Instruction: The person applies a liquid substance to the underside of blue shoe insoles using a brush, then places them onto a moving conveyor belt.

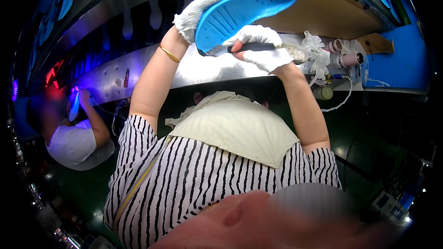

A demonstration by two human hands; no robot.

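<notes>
A bright blue shoe sole [247, 11] is tilted above the bench, its ridged and dimpled inner face turned toward me. My left hand [196, 14], in a white glove, grips its left edge. My right hand [267, 48], also gloved with bare fingertips showing, is closed round the dark handle of a brush [256, 47]. The brush's pale end meets the lower heel end of the sole. Just right of my right hand is a round pale dish [296, 53], partly hidden by the glove.
Crumpled white gloves [314, 46], pink cylinders [350, 60] and a greenish jar [324, 93] lie at the right. Cardboard [323, 11] stands behind; a blue panel [399, 69] is far right. Soles [155, 16] lie beyond the metal bench [108, 80]. A co-worker [78, 143] sits left.
</notes>
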